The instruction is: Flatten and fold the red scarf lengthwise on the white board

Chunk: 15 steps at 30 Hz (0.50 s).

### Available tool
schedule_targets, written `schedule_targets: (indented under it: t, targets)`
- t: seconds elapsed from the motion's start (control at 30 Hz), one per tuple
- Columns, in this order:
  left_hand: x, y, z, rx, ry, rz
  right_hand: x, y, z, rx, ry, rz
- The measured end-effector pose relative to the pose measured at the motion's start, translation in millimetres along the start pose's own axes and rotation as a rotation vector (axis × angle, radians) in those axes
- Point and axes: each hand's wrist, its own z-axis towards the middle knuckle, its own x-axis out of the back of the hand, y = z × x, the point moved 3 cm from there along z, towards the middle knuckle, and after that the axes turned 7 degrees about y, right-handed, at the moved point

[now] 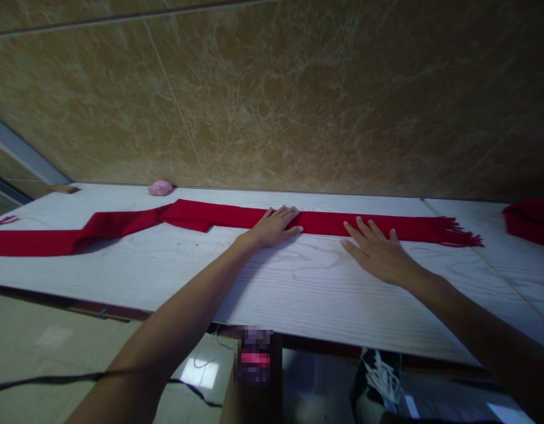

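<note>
A long red scarf [329, 223] lies along the white wood-grain table [272, 282], its fringed end toward the right. My left hand [276, 227] rests flat on the scarf near its middle, fingers stretched out. To the right, my right hand [378, 250] lies with spread fingers, the fingertips over the scarf's lower edge. Between the hands the cloth is smooth and narrow. Left of my left hand the scarf is twisted and folded over itself, and it runs out past the left edge of the view, where some fringe shows.
A small pink object [160, 188] and a wooden block [63, 189] sit at the back left, by the tiled wall [272, 100]. Another bunched red cloth [530, 222] lies at the far right. Below the front edge are a black strap [50, 380] and a shoe with white laces [378, 377].
</note>
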Motion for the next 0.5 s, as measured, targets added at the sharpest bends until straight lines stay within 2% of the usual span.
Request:
schedule_targets:
  t: [0.3, 0.5]
  targets:
    - [1.4, 1.2, 0.2, -0.003, -0.005, -0.004, -16.0, 55.0, -2.0, -0.067, 0.158, 0.036]
    - [0.5, -0.7, -0.3, -0.004, 0.0, 0.003, -15.5, 64.6, -3.6, -0.072, 0.18, 0.075]
